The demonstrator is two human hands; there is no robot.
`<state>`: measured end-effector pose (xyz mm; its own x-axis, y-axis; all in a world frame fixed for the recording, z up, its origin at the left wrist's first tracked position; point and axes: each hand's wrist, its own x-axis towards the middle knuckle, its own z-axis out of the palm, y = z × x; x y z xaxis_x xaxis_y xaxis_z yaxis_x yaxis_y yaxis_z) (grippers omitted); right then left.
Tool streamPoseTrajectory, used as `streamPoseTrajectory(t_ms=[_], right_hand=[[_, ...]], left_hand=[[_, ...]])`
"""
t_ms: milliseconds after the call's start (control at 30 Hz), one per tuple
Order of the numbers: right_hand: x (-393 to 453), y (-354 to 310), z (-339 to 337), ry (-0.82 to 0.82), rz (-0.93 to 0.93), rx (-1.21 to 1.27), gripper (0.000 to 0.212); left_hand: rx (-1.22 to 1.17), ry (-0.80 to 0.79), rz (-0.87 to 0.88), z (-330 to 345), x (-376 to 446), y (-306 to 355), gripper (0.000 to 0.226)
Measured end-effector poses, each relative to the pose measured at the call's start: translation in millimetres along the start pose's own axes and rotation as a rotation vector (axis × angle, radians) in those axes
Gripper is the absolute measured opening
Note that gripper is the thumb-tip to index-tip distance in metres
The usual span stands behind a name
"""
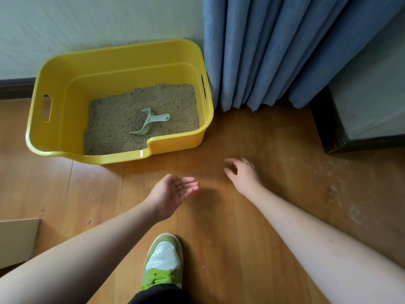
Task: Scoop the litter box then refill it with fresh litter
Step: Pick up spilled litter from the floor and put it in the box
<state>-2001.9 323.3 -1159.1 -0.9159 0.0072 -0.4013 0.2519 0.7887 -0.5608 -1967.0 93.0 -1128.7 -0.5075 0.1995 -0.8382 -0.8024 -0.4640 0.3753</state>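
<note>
The left hand [175, 189] was cupped palm-up, carrying a few stray grains, while the right hand [242, 175], loosely curled and seemingly empty, hovered over the floor [274, 150] beside the box [54, 132], whose scoop [149, 122] lay in the litter [114, 119].

Yellow litter box [65, 84] holds beige litter [122, 106] and a pale green scoop [149, 121] (blue curtain [285, 51] beside it).
</note>
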Motion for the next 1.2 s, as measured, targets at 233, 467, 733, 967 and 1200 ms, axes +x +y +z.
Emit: streamPoseTrajectory(t_ms=[233, 467, 733, 967, 1200], right_hand=[[25, -31, 29, 0.104, -0.093, 0.019, 0.028], [53, -37, 47, 0.090, 0.012, 0.002, 0.021], [55, -43, 49, 0.118, 0.047, -0.083, 0.010], [31, -41, 36, 0.097, 0.182, 0.625, 0.005], [12, -14, 10, -0.224, 0.372, 1.476, 0.019]], left_hand=[[-0.074, -0.004, 0.037, -29, -16, 18, 0.050], [-0.092, 0.020, 0.033, -63, -35, 13, 0.049], [-0.108, 0.058, 0.042, -72, -46, 8, 0.048], [-0.132, 0.060, 0.066, -59, -46, 8, 0.047], [-0.080, 0.000, 0.054, -34, -38, 3, 0.049]])
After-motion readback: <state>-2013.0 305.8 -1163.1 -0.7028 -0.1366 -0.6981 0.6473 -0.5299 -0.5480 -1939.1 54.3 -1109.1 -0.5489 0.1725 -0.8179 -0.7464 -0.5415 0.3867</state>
